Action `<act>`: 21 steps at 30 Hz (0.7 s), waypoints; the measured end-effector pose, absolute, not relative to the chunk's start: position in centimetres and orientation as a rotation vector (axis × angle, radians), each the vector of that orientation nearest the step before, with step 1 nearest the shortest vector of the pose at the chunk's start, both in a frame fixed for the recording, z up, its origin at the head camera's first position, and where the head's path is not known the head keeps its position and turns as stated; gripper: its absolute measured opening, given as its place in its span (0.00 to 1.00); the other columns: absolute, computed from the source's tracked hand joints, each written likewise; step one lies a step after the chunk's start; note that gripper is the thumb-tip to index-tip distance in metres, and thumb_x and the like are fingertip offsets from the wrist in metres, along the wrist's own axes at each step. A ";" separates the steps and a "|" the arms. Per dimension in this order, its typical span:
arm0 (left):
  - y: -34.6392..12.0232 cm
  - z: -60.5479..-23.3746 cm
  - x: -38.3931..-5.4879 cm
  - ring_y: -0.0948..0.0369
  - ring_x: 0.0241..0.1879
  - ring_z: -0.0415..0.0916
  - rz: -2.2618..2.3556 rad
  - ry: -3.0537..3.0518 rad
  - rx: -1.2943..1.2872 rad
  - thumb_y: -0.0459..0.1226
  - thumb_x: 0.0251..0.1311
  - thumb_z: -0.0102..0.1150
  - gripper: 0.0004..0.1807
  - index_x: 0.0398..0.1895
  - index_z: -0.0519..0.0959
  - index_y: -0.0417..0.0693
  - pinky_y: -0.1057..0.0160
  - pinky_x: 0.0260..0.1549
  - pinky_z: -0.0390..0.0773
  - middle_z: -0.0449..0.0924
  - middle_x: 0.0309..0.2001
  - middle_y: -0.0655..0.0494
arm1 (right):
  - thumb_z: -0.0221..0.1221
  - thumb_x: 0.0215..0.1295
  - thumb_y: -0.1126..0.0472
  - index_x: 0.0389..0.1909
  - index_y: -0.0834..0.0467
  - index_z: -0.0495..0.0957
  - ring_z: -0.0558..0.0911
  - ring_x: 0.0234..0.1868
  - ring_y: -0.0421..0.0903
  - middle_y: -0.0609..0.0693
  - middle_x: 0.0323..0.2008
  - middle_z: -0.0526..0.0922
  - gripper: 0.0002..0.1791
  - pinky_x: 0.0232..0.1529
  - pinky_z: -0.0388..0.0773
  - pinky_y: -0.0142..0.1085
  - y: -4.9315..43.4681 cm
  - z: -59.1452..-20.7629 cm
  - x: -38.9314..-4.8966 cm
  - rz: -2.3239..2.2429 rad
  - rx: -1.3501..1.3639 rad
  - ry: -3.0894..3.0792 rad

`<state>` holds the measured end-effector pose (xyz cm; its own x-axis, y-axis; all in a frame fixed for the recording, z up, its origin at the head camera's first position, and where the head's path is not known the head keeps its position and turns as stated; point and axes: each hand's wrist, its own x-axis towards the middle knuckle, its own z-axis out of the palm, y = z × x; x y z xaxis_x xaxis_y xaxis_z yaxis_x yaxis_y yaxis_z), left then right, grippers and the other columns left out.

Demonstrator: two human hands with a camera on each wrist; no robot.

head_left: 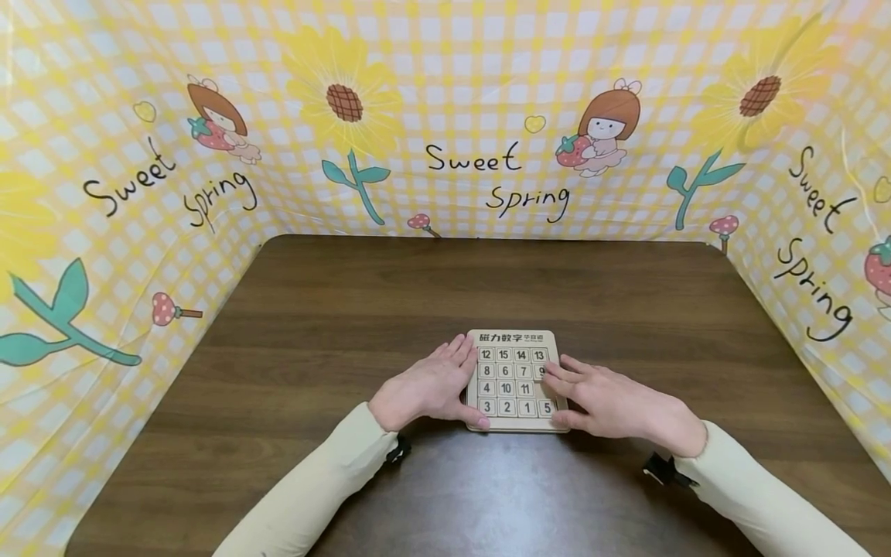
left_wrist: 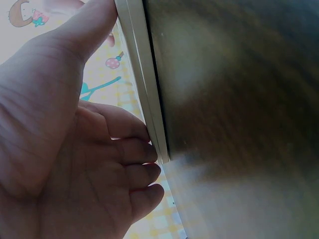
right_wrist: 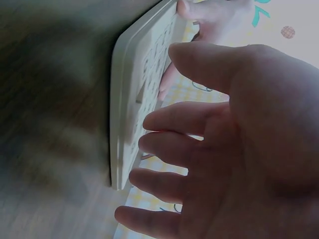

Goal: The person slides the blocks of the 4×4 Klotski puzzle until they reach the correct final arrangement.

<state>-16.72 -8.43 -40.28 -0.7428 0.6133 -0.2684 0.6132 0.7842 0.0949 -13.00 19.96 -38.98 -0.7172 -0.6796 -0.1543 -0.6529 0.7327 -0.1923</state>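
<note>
A pale wooden number sliding puzzle [head_left: 517, 424] lies flat on the table. My left hand [head_left: 428, 384] rests along its left side, fingers extended against the edge and thumb at the near left corner. In the left wrist view, the fingertips meet the board's side edge [left_wrist: 144, 84]. Over the right side is my right hand [head_left: 612, 398], fingers extended, with the fingertips at the tile marked 9 [head_left: 541, 371] and partly covering it. Its thumb lies near the tile marked 5 [head_left: 547, 408]. A gap [head_left: 541, 390] shows at the right of the third row.
The dark brown wooden table [head_left: 348, 294] extends around the board. Yellow checked cloth [head_left: 459, 93] with printed flowers and lettering stands along the back and both sides. Black bands [head_left: 668, 469] sit at the cuffs of the pale sleeves [head_left: 320, 480].
</note>
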 end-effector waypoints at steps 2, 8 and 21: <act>-8.5 -40.2 -16.7 0.47 0.79 0.39 -0.002 2.693 0.945 0.72 0.48 0.58 0.65 0.76 0.50 0.35 0.52 0.77 0.49 0.40 0.79 0.39 | 0.55 0.70 0.45 0.69 0.64 0.67 0.61 0.73 0.66 0.62 0.72 0.64 0.35 0.67 0.67 0.59 20.0 -39.1 -13.2 -0.186 -1.067 2.724; -8.6 -40.2 -16.6 0.48 0.79 0.39 -0.002 2.695 0.932 0.72 0.48 0.59 0.65 0.76 0.50 0.35 0.52 0.77 0.49 0.40 0.79 0.39 | 0.55 0.70 0.46 0.69 0.64 0.67 0.62 0.73 0.66 0.62 0.72 0.65 0.34 0.66 0.67 0.60 19.9 -39.5 -13.5 -0.196 -1.072 2.735; -8.6 -40.4 -16.6 0.49 0.79 0.38 -0.007 2.685 0.922 0.72 0.49 0.57 0.65 0.77 0.48 0.37 0.53 0.77 0.48 0.38 0.79 0.41 | 0.55 0.70 0.45 0.70 0.60 0.67 0.62 0.73 0.64 0.59 0.72 0.65 0.34 0.65 0.63 0.66 19.7 -39.9 -13.2 -0.175 -1.025 2.736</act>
